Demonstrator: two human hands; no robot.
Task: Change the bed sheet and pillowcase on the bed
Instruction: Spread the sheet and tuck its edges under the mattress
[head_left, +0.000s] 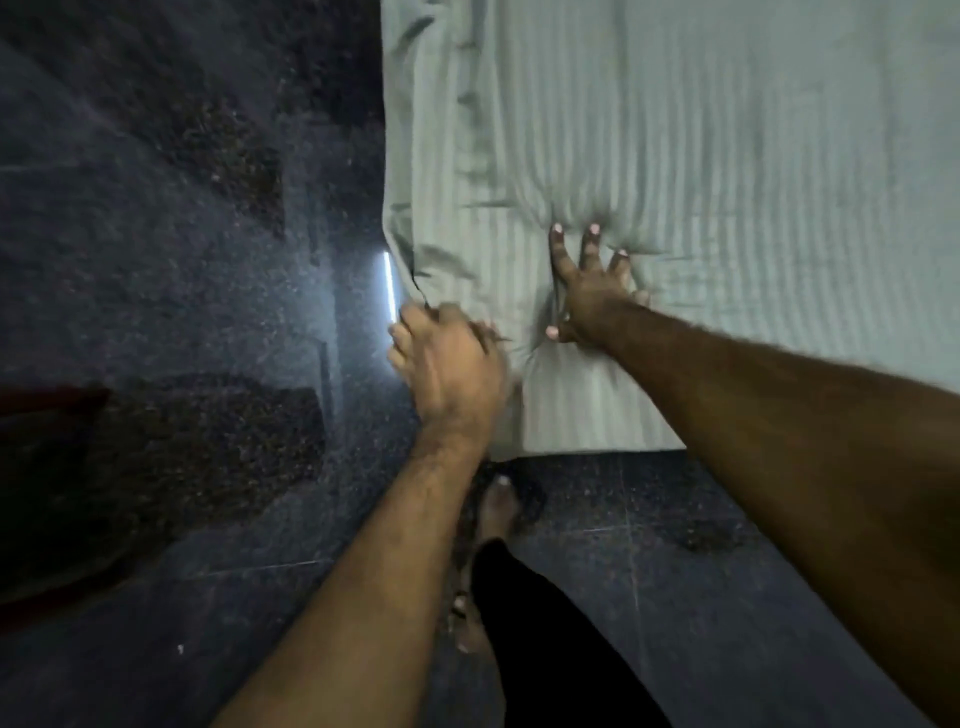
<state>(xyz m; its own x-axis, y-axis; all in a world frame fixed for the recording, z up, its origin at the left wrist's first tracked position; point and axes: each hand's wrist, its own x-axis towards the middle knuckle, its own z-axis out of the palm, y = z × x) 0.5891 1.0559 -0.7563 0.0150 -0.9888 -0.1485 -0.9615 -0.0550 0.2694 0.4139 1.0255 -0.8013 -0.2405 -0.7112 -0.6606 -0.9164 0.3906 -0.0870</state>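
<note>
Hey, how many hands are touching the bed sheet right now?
2. The right hand presses flat with spread fingers on top of the striped bed sheet near the corner. The left hand, blurred, grips the sheet at the corner edge beside the dark floor.

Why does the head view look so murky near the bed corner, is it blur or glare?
Head view: dim room; left hand smeared by motion blur at the sheet corner; right hand sharper; a bright glare streak on the glossy floor; wide-angle bending.
</note>
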